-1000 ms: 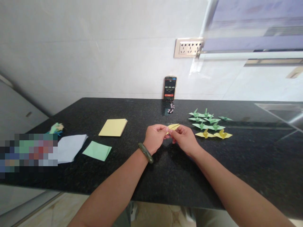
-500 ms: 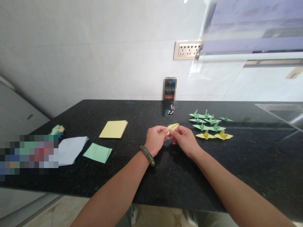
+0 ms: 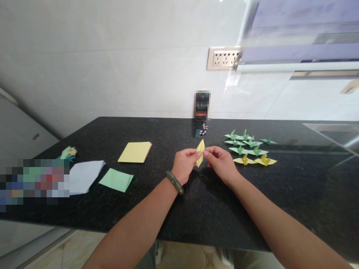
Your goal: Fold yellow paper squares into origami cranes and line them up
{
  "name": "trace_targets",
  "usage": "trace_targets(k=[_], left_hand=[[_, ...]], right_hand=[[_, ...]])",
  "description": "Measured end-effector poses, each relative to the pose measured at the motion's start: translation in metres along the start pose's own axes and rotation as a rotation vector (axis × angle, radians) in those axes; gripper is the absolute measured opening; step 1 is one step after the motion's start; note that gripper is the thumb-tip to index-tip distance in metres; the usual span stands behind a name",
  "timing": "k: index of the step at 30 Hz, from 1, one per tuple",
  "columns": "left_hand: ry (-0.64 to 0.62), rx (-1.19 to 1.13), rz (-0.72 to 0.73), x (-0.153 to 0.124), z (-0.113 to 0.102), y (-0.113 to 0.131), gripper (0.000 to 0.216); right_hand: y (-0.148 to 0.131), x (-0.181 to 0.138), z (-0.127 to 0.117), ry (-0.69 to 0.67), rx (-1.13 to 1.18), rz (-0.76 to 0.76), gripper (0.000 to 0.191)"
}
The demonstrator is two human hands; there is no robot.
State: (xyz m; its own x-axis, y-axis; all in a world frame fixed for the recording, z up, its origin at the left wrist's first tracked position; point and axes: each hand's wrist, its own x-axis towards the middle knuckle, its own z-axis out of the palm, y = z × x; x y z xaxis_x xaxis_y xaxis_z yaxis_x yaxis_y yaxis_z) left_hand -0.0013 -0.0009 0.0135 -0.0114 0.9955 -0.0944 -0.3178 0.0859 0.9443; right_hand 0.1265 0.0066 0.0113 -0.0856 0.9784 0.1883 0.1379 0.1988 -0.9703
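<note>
A small folded yellow paper (image 3: 201,145), narrow and pointed at both ends, stands nearly upright above the counter. My left hand (image 3: 184,163) pinches its left side between thumb and fingers. At its right edge, the thumb and curled fingers of my right hand (image 3: 223,163) press together on the paper. Some fingertips are hidden behind it. To the right of my hands sit several green paper cranes (image 3: 240,150) and two yellow paper cranes (image 3: 264,160).
Left of my hands lie a stack of yellow paper (image 3: 135,152), a green sheet (image 3: 116,180), white paper (image 3: 85,177) and a crumpled bit of paper (image 3: 68,152). A phone-like item (image 3: 202,105) with a beaded strap (image 3: 203,129) leans against the wall. The dark counter (image 3: 207,213) ends near my body.
The folded yellow paper has turned from slanting rightward to nearly upright. My right hand has shifted slightly to the right, along the paper's edge.
</note>
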Motion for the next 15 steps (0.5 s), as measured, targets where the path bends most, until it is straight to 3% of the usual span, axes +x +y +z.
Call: trace_targets(k=[5,9,15], left_hand=[[-0.013,-0.114,-0.059,-0.0022,0.0017,0.0022,0.024],[-0.064,-0.042,-0.061,-0.0042,0.0034,0.0042,0.02],[-0.024,0.039,-0.017,-0.0032,0.0035,0.0042,0.012]], right_hand=[[0.0012,-0.0003,0.003,-0.008,0.019,0.005,0.027],[0.0021,0.001,0.0,0.047,0.016,0.007,0.023],[0.0063,0.0017,-0.0021,0.13,-0.105,-0.103,0.018]])
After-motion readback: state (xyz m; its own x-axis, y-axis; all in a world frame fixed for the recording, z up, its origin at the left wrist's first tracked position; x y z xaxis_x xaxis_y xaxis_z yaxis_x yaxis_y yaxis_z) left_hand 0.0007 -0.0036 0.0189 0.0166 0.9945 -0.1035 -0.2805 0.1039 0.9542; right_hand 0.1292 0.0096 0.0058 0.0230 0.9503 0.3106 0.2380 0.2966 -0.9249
